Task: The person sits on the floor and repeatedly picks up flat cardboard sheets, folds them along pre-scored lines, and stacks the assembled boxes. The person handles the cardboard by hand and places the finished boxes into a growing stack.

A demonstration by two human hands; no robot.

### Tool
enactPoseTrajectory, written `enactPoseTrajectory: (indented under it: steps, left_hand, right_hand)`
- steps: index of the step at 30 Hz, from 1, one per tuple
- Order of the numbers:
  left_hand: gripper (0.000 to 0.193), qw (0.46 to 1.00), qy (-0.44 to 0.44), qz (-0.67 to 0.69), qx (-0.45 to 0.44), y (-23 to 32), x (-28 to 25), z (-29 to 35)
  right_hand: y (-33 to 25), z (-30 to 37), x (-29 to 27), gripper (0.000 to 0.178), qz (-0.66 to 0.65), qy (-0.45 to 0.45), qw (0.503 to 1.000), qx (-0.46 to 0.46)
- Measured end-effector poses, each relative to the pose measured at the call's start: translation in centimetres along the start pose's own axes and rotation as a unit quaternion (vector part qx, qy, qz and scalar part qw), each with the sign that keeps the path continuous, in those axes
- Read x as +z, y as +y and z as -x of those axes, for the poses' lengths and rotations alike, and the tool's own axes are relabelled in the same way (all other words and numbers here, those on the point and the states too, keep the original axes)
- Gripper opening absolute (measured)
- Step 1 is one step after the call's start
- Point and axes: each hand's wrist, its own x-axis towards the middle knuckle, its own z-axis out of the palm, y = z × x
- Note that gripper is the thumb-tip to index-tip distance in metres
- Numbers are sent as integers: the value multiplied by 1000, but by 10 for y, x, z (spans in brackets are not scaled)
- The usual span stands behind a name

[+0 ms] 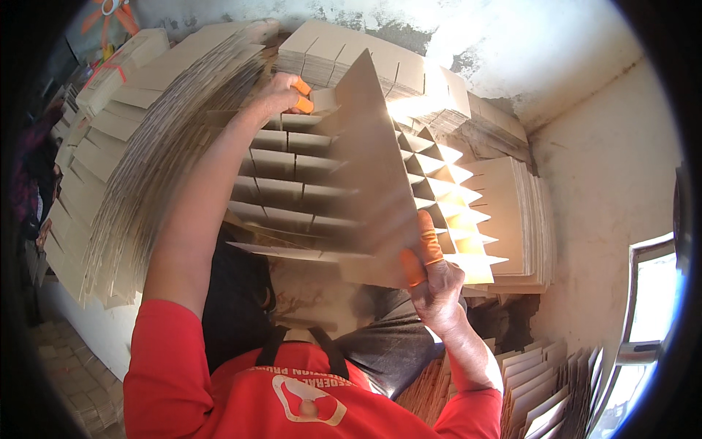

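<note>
Your R hand (436, 287) grips the near end of the cardboard panel (376, 168), long axis running fwd; L hand (281, 95), farther fwd, pinches a strip (324, 101).

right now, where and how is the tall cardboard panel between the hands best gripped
I'd pinch the tall cardboard panel by its near end, coming from the person's right, where the right hand is: that edge looks thin and free, while slats stand out from both faces farther along.
</note>
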Motion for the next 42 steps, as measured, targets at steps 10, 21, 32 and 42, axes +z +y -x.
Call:
enactPoseTrajectory:
  steps: [10,21,32,42]
  left_hand:
    - [25,903,117,-412,31,11,23,-5]
    - [40,953,-47,-159,253,51,28,197]
    - [22,953,4,-178,246,10,104,212]
    - [15,941,30,-175,290,1,104,222]
  right_hand:
    - [-1,-10,-10,65,-107,-47,993,-14]
    - [5,-49,-14,83,-117,-68,990,-48]
    - [-5,-53,-14,80,-21,-117,993,2]
    - [-15,-37,4,48,-111,-152,981,38]
